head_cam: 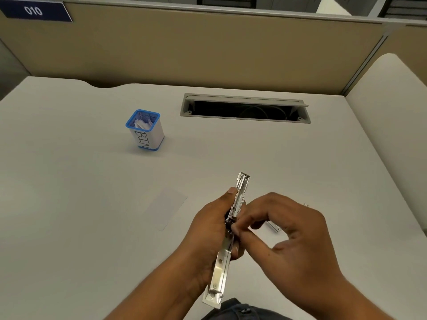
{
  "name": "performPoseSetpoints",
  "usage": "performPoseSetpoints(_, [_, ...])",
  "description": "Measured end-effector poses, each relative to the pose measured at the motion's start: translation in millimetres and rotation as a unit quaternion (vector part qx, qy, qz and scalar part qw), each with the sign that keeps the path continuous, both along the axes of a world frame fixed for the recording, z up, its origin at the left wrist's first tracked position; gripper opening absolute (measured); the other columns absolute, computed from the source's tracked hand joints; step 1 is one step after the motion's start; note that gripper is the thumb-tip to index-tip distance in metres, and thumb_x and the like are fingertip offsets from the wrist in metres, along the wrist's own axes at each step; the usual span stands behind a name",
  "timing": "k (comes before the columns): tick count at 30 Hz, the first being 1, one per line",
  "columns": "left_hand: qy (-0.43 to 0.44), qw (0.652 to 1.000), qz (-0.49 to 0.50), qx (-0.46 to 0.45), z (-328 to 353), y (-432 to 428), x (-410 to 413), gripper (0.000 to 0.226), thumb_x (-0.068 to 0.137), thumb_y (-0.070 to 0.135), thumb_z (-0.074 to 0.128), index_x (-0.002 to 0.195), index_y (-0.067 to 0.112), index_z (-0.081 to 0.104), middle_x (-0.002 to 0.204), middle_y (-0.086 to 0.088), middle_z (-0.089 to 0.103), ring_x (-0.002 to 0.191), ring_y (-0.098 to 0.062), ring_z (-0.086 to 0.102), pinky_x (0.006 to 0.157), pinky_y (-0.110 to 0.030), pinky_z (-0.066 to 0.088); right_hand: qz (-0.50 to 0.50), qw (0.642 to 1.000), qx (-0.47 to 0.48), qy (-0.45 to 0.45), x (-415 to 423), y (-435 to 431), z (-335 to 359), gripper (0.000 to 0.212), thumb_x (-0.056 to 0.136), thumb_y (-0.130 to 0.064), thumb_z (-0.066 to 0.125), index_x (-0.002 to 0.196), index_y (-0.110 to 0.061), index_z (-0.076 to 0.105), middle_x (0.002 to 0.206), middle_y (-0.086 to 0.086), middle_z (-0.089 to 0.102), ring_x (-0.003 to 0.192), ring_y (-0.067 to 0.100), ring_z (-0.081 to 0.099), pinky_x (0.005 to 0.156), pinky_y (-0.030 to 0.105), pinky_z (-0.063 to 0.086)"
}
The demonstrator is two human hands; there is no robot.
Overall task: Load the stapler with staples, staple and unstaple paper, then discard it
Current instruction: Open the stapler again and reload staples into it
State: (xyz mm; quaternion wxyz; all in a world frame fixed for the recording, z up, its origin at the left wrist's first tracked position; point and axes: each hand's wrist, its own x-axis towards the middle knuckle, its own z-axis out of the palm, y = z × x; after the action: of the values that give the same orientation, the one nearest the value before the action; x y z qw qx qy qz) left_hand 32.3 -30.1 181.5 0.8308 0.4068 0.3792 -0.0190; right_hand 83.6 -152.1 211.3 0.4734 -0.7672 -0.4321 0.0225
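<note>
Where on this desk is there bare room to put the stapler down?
Bare desk lies left of the paper strip, below the bin. Another free patch sits between the bin, the cable slot and the stapler. It is crowded by the right hand, where staples lie, and around the left hand.

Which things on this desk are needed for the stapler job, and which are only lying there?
For the job:
stapler, held open by left hand
right hand, at its hinge
staple strip
paper slip
bin

Only there:
cable hatch
"010" sign
</note>
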Motion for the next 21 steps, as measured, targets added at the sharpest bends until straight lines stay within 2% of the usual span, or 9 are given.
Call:
performPoseSetpoints(2, [0.006, 1.0, -0.024, 0.015, -1.8, 2.6, 0.3, 0.045, 0.09, 0.047, 0.058, 0.054, 0.02, 0.065, 0.048, -0.001, 0.054, 0.036, -0.011, 0.048, 0.044, -0.034, 0.05, 0.018, 1.0, 0.0, 0.018, 3.3, -0.8, 1.4, 0.01, 0.074, -0.017, 0.081, 0.08, -0.02, 0.074, 0.078, -0.016, 0.07, 0.075, 0.006, 0.066, 0.063, 0.018, 0.051])
performPoseSetpoints(3, [0.0, 0.999, -0.036, 0.007, -2.7, 4.1, 0.2, 0.042, 0.09, 0.046, 0.059, 0.059, 0.018, 0.064, 0.047, 0.0, 0.052, 0.036, -0.011, 0.046, 0.045, -0.038, 0.051, 0.026, 0.999, 0.008, 0.042, 5.7, -1.3, 2.0, 0.008, 0.075, -0.02, 0.08, 0.082, -0.021, 0.075, 0.08, -0.016, 0.072, 0.076, 0.007, 0.068, 0.063, 0.018, 0.052])
performPoseSetpoints(6, [-0.032, 0.993, -0.088, -0.065, -3.4, 9.4, 0.5, 0.038, 0.091, 0.043, 0.057, 0.071, 0.011, 0.059, 0.048, -0.003, 0.045, 0.029, -0.011, 0.039, 0.036, -0.02, 0.031, -0.001, 0.991, 0.049, 0.123, 23.2, -6.1, -4.4, 0.009, 0.078, -0.016, 0.077, 0.085, -0.021, 0.075, 0.083, -0.011, 0.075, 0.077, 0.01, 0.071, 0.064, 0.014, 0.053])
performPoseSetpoints(9, [-0.04, 0.984, -0.156, -0.078, -9.6, 14.7, 2.8, 0.042, 0.094, 0.044, 0.052, 0.072, 0.011, 0.066, 0.05, -0.002, 0.045, 0.028, -0.009, 0.041, 0.033, -0.016, 0.03, -0.116, 0.978, 0.031, 0.172, 68.3, -20.7, -28.9, 0.021, 0.082, -0.005, 0.074, 0.084, -0.026, 0.075, 0.081, -0.009, 0.076, 0.071, 0.009, 0.071, 0.063, 0.014, 0.054])
performPoseSetpoints(11, [-0.038, 0.981, -0.179, -0.068, -14.3, 18.3, 4.4, 0.043, 0.095, 0.043, 0.05, 0.077, 0.009, 0.068, 0.051, -0.004, 0.045, 0.028, -0.009, 0.039, 0.033, -0.016, 0.03, -0.207, 0.96, -0.031, 0.186, 106.5, -37.5, -55.1, 0.026, 0.084, -0.001, 0.07, 0.082, -0.027, 0.075, 0.076, -0.006, 0.076, 0.068, 0.012, 0.07, 0.065, 0.02, 0.056])
performPoseSetpoints(14, [-0.029, 0.978, -0.199, -0.054, -21.0, 18.8, 9.3, 0.041, 0.094, 0.036, 0.05, 0.081, 0.005, 0.073, 0.051, -0.006, 0.05, 0.026, -0.011, 0.038, 0.032, -0.017, 0.031, -0.298, 0.923, -0.186, 0.156, 152.9, -72.2, -97.6, 0.021, 0.086, 0.0, 0.068, 0.092, -0.019, 0.075, 0.087, -0.002, 0.075, 0.081, 0.016, 0.07, 0.08, 0.027, 0.056])
performPoseSetpoints(17, [-0.021, 0.976, -0.207, -0.064, -25.5, 17.0, 14.6, 0.037, 0.083, 0.03, 0.054, 0.088, 0.0, 0.075, 0.053, -0.009, 0.054, 0.025, -0.012, 0.038, 0.031, -0.016, 0.031, -0.31, 0.895, -0.29, 0.139, 170.0, -95.9, -130.4, 0.022, 0.085, 0.0, 0.068, 0.102, -0.012, 0.076, 0.102, 0.005, 0.076, 0.087, 0.015, 0.067, 0.083, 0.021, 0.048])
performPoseSetpoints(21, [-0.027, 0.972, -0.233, -0.007, -34.4, 15.2, 26.6, 0.041, 0.096, 0.015, 0.043, 0.108, -0.019, 0.061, 0.052, -0.002, 0.062, 0.031, -0.005, 0.054, 0.033, -0.015, 0.041, -0.294, 0.887, -0.327, 0.14, 170.4, -100.4, -152.1, 0.026, 0.081, -0.001, 0.069, 0.104, -0.012, 0.075, 0.102, 0.005, 0.074, 0.082, 0.015, 0.065, 0.08, 0.023, 0.048])
